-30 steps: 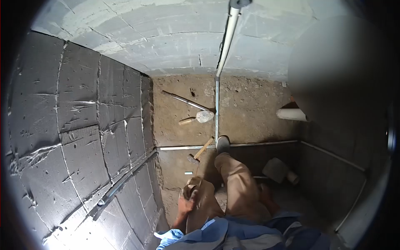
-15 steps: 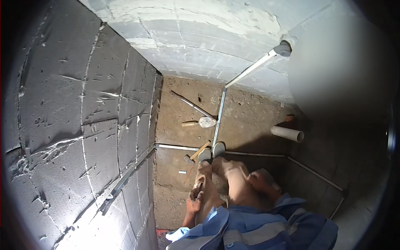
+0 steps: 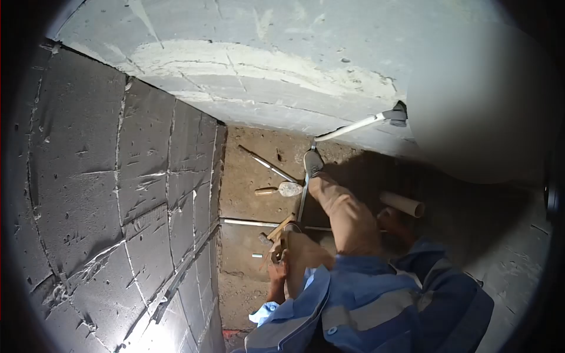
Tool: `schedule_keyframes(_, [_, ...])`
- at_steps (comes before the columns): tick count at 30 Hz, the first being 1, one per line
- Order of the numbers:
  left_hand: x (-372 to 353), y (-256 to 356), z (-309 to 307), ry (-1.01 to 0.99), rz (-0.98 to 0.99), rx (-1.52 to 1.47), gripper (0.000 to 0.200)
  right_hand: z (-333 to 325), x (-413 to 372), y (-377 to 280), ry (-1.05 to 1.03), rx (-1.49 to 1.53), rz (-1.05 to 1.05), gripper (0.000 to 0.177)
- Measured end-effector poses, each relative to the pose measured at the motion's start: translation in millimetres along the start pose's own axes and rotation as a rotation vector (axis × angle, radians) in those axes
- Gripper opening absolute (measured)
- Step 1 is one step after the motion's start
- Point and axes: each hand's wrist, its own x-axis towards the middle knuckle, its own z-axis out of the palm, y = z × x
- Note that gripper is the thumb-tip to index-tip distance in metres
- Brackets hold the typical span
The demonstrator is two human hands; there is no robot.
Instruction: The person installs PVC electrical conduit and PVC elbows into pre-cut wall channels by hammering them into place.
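Note:
My left hand [image 3: 278, 269] is beside my left knee, its fingers curled around something I cannot make out. A hammer [image 3: 285, 226] with a wooden handle lies on the floor just beyond it. My right hand [image 3: 391, 222] is in shadow beside my right leg, close to a short white pipe piece [image 3: 403, 203]; its fingers are too dark and smeared to read. Farther forward lie a trowel [image 3: 288, 189] with a wooden handle and a long thin metal rod [image 3: 268, 163].
A pale strip [image 3: 250, 223] crosses the dirt floor and meets another running forward. From that one, a white pipe [image 3: 353, 126] slopes up the front wall [image 3: 271, 70]. A grey block wall [image 3: 147, 153] stands on the left. A small pale piece [image 3: 257, 255] lies near my left hand.
My right foot has stepped forward along the strip toward the front wall. My right hand has moved forward and right, nearer the short pipe. The left hand stays by my knee.

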Motion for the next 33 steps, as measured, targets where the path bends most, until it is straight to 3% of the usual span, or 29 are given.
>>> schedule_keyframes(1, [-4,25,2,-0.065,0.095,0.075,0.048,2,17,60,0.096,-0.124,-0.100,0.026])
schedule_keyframes(2, [3,-8,13,-0.081,0.113,-0.074,0.043,5,24,96,0.183,-0.245,-0.195,0.028])
schedule_keyframes(3, [-4,3,20,0.006,0.054,-0.088,0.042,5,9,87,0.190,-0.230,-0.194,0.028])
schedule_keyframes(5, [-16,-19,25,-0.103,0.005,-0.301,0.040,4,-46,57,-0.087,-0.207,-0.111,0.031])
schedule_keyframes(7, [-36,-63,25,-0.155,-0.012,-0.377,0.040,38,-68,67,-0.100,-0.099,0.075,0.034])
schedule_keyframes(9, [-56,-94,21,-0.058,0.212,0.157,0.041,71,-91,86,0.031,-0.161,-0.160,0.036])
schedule_keyframes(10, [-64,-88,22,-0.065,0.224,0.154,0.041,72,-98,84,0.044,-0.159,-0.160,0.036])
schedule_keyframes(12, [-90,-74,15,-0.094,0.168,0.109,0.044,70,-122,72,0.061,-0.445,-0.233,0.039])
schedule_keyframes(13, [-93,-73,15,-0.098,0.172,0.108,0.044,62,-125,56,0.067,-0.444,-0.231,0.039])
schedule_keyframes(15, [-95,-71,18,-0.186,0.097,0.036,0.049,37,-108,11,-0.142,-0.388,-0.242,0.038])
schedule_keyframes(17, [-85,-61,24,-0.178,0.111,0.012,0.052,26,-78,-48,0.262,-0.079,-0.673,0.035])
schedule_keyframes(18, [-81,-56,28,-0.174,0.118,-0.008,0.054,0,-88,-115,0.372,0.026,-0.811,0.030])
schedule_keyframes(19, [-74,-57,34,-0.174,0.107,-0.009,0.054,-35,-105,-184,0.542,-0.048,-1.013,0.029])
schedule_keyframes(22, [-59,-35,51,-0.174,0.017,-0.001,0.056,-94,-102,-278,1.009,-0.174,-1.405,0.034])
schedule_keyframes(25, [-56,6,56,-0.185,0.017,0.008,0.057,-88,-64,-294,0.982,-0.212,-1.324,0.034])
schedule_keyframes(31, [-27,-20,66,-0.183,-0.007,-0.129,0.061,-101,-38,-289,0.998,-0.203,-1.504,0.042])
schedule_keyframes(33, [-23,1,59,-0.195,-0.032,-0.128,0.062,-107,-52,-290,0.852,-0.257,-1.422,0.043])
